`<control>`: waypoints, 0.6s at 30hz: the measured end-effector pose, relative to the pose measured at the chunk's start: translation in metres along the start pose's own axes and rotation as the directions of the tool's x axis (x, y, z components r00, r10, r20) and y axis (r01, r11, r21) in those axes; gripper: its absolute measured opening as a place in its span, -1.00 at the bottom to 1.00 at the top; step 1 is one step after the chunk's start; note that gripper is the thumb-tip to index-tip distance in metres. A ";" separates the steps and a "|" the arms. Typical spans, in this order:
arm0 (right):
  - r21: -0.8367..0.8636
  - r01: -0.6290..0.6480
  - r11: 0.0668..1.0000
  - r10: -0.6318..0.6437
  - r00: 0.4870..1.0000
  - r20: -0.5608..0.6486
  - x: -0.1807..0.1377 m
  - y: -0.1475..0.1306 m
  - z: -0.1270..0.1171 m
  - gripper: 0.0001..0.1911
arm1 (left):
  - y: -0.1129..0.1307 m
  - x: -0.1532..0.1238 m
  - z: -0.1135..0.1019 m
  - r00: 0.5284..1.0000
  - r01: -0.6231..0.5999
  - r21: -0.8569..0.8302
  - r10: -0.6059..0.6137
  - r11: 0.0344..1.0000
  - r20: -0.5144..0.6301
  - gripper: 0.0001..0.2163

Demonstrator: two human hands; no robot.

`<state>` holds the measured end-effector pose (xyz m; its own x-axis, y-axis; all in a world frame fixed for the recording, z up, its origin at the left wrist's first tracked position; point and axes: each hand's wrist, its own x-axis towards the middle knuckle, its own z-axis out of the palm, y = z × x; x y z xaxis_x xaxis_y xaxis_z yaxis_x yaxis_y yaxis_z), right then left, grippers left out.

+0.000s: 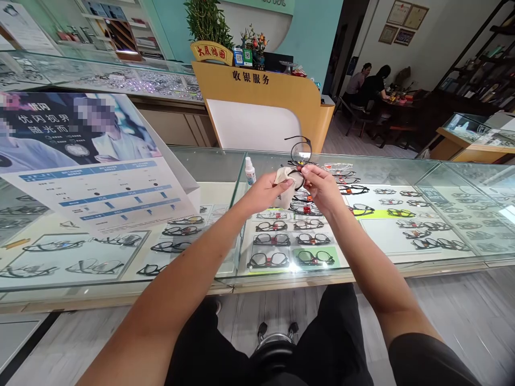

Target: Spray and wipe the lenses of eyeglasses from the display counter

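Both my hands are raised over a glass display counter. My right hand pinches a pair of black round-rimmed glasses, one lens standing up above my fingers. My left hand is closed on a pale cleaning cloth pressed against the lower lens. A small white spray bottle stands on the glass just left of my left hand.
Under the glass lie several rows of spectacle frames. A tilted advertising board stands at the left. A yellow cashier desk is behind the counter. Two people sit at a table far right. My stool is below.
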<state>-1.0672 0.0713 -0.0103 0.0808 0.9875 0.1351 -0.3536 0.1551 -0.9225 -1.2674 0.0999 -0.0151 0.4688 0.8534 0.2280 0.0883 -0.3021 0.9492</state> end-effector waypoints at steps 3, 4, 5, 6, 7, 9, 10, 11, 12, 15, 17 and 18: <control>0.067 -0.042 0.997 0.042 0.999 -0.004 0.001 -0.001 0.000 -0.45 | -0.002 0.000 0.000 1.000 0.028 -0.038 -0.028 0.999 0.015 -0.41; 0.079 -0.058 0.995 0.058 0.998 0.000 0.002 -0.001 0.000 -0.44 | -0.002 0.000 0.000 0.999 0.036 -0.050 -0.035 0.998 0.025 -0.41; 0.085 -0.074 0.994 0.073 0.997 0.007 0.002 -0.001 0.000 -0.43 | -0.002 0.000 0.000 0.999 0.040 -0.062 -0.038 0.997 0.032 -0.41; 0.087 -0.086 0.993 0.085 0.996 0.014 0.002 -0.001 0.000 -0.42 | -0.001 0.000 0.000 0.998 0.043 -0.073 -0.041 0.996 0.037 -0.41; 0.084 -0.093 0.992 0.091 0.996 0.024 0.003 -0.001 0.000 -0.42 | -0.001 0.000 0.000 0.998 0.046 -0.083 -0.043 0.996 0.040 -0.40; 0.068 -0.097 0.993 0.094 0.995 0.040 0.003 0.000 0.000 -0.44 | 0.000 0.000 0.001 0.998 0.051 -0.097 -0.047 0.994 0.037 -0.41; 0.059 -0.097 0.994 0.094 0.995 0.046 0.003 0.001 0.000 -0.45 | 0.000 -0.001 0.001 0.998 0.052 -0.102 -0.049 0.993 0.033 -0.41; 0.051 -0.096 0.994 0.094 0.994 0.052 0.003 0.001 -0.001 -0.46 | 0.001 -0.001 0.001 0.998 0.053 -0.105 -0.050 0.993 0.030 -0.42; 0.048 -0.097 0.994 0.094 0.994 0.059 0.003 0.002 -0.001 -0.47 | 0.001 -0.001 0.002 0.998 0.053 -0.107 -0.050 0.993 0.026 -0.42; 0.078 -0.103 0.992 0.098 0.993 0.068 0.003 0.005 0.000 -0.45 | 0.002 -0.002 0.004 0.999 0.049 -0.121 -0.047 0.991 0.022 -0.43; 0.105 -0.110 0.988 0.103 0.992 0.072 0.003 0.006 0.000 -0.45 | 0.002 -0.002 0.006 0.999 0.048 -0.131 -0.047 0.990 0.017 -0.44; 0.110 -0.114 0.987 0.106 0.992 0.074 0.003 0.006 0.001 -0.46 | 0.001 -0.002 0.007 0.999 0.048 -0.135 -0.046 0.990 0.012 -0.45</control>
<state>-1.0695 0.0754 -0.0149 -0.0267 0.9977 0.0628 -0.4606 0.0435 -0.8866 -1.2621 0.0952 -0.0159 0.4751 0.8611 0.1811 -0.0089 -0.2011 0.9795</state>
